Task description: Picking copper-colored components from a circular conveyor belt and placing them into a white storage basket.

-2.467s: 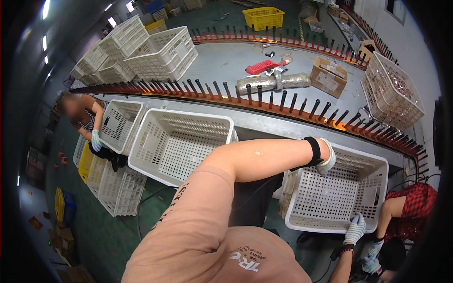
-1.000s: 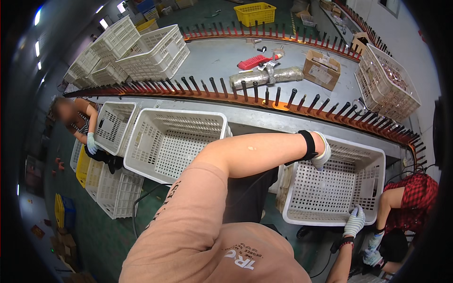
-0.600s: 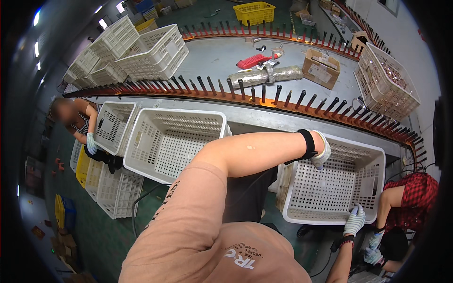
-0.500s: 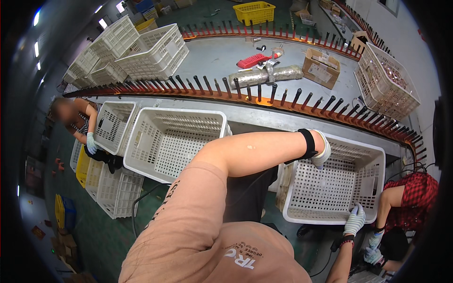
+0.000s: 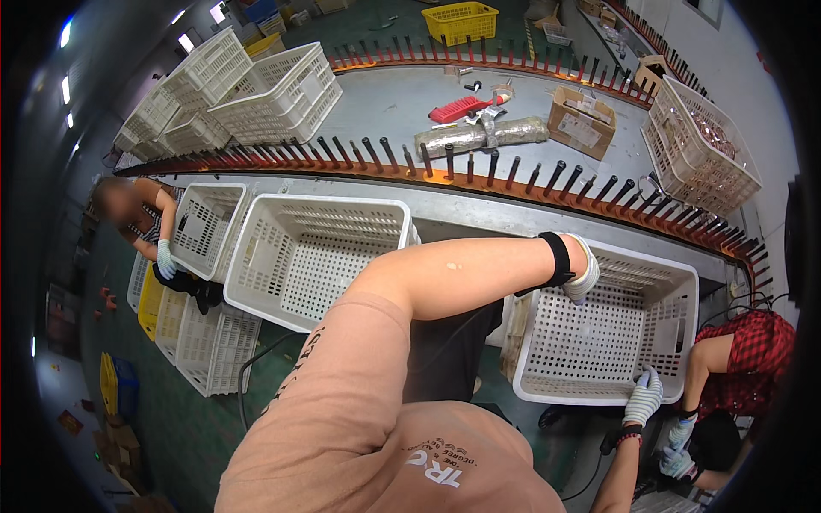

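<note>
I see my right hand (image 5: 643, 395), gloved in white knit, nearest to me at the lower right. Its fingers (image 5: 647, 382) are spread and curl over the near rim of the white perforated crate (image 5: 547, 342); the rim sits directly under the fingertips, in contact. My left hand (image 5: 583, 272), also gloved and with a black band at the wrist, reaches across on a bare forearm to the far rim of the same crate. The glove rests against that rim, but I cannot tell how far its fingers are closed, since the hand is turned away from the camera. The crate therefore sits between my two hands, at the right of the view, just below the grey conveyor edge.

To the left lies a second white crate (image 5: 316, 256), apart from both hands. Further left, another person's gloved hand (image 5: 164, 256) touches a smaller white crate (image 5: 203, 227). Beyond, a curved row of black pegs (image 5: 445, 162) borders the grey table, which carries a cardboard box (image 5: 581, 124) and a foil-wrapped bundle (image 5: 479, 135).
</note>
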The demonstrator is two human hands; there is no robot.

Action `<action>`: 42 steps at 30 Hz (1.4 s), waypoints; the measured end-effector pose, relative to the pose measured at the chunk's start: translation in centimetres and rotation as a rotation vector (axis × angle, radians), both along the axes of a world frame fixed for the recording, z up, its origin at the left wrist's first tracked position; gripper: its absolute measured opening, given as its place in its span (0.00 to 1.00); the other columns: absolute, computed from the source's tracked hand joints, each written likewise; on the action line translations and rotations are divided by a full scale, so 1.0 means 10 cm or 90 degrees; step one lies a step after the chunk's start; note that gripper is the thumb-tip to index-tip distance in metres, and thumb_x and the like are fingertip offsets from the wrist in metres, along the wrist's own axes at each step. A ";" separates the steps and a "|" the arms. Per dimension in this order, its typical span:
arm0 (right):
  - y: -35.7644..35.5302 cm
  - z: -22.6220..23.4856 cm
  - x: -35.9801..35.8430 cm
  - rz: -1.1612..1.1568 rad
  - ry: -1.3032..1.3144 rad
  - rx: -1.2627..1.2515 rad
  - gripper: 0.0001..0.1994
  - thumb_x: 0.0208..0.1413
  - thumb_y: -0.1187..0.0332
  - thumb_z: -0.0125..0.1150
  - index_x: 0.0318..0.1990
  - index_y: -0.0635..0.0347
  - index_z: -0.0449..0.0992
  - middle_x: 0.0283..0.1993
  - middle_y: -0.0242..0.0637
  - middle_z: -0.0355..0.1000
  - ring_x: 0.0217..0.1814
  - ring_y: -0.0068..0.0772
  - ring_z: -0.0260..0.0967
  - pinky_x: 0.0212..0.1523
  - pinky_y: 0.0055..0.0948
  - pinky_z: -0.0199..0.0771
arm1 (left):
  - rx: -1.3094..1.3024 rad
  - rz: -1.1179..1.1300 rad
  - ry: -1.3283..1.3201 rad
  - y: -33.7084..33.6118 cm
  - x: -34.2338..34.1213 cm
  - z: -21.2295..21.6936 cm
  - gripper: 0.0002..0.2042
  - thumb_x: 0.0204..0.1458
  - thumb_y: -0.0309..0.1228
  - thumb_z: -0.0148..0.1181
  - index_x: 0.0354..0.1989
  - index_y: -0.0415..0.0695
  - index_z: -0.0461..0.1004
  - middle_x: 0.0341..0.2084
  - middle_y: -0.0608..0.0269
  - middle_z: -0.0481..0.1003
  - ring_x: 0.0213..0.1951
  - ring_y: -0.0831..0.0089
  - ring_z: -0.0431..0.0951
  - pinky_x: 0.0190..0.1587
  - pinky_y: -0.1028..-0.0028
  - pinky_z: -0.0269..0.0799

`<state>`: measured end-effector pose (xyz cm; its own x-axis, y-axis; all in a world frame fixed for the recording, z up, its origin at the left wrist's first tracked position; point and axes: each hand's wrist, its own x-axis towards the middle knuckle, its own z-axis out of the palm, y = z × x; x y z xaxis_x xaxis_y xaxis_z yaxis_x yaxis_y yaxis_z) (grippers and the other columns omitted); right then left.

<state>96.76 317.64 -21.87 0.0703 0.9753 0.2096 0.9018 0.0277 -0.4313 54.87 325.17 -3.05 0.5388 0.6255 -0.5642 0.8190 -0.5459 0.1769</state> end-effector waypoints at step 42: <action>0.07 0.02 -0.03 -0.029 0.053 -0.010 0.11 0.65 0.69 0.54 0.44 0.56 0.84 0.31 0.39 0.78 0.36 0.37 0.74 0.44 0.39 0.74 | -0.001 0.007 0.005 0.01 0.00 0.00 0.24 0.58 0.49 0.57 0.53 0.42 0.82 0.48 0.52 0.82 0.51 0.54 0.82 0.53 0.56 0.76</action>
<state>96.48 318.31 -21.63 0.1316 0.9736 0.1864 0.8633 -0.0202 -0.5043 54.89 325.25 -3.06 0.5276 0.6306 -0.5692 0.8261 -0.5372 0.1705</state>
